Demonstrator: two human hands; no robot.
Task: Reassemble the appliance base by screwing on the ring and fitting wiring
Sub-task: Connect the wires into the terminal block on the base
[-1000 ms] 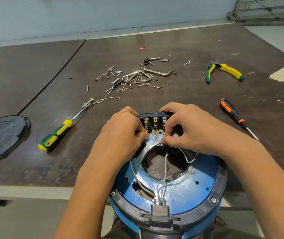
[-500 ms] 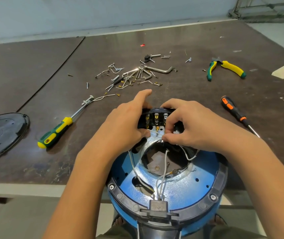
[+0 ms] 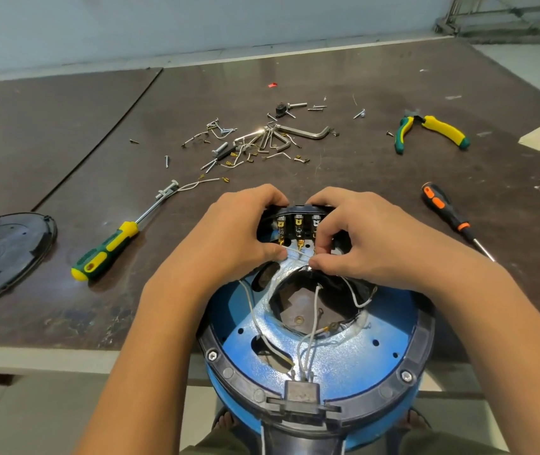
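both our left hand (image 3: 239,238) and right hand (image 3: 363,239) are pinching a white wire (image 3: 296,252) on the blue appliance base (image 3: 344,362) at the near edge of the dark table (image 3: 393,205). loose screws (image 3: 220,148) and pliers (image 3: 442,129) are lying beyond, near a pale wall (image 3: 196,24).

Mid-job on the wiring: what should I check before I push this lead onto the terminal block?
1. Left hand grips the terminal block: ok.
2. Right hand pinches the white wire just below the block: ok.
3. That wire's connector seated on a tab: cannot tell, fingers hide it.
4. Remaining wiring fitted: not ok, loose leads hang in the opening of the base.
5. Ring screwed down: near screws in; far side cannot tell.
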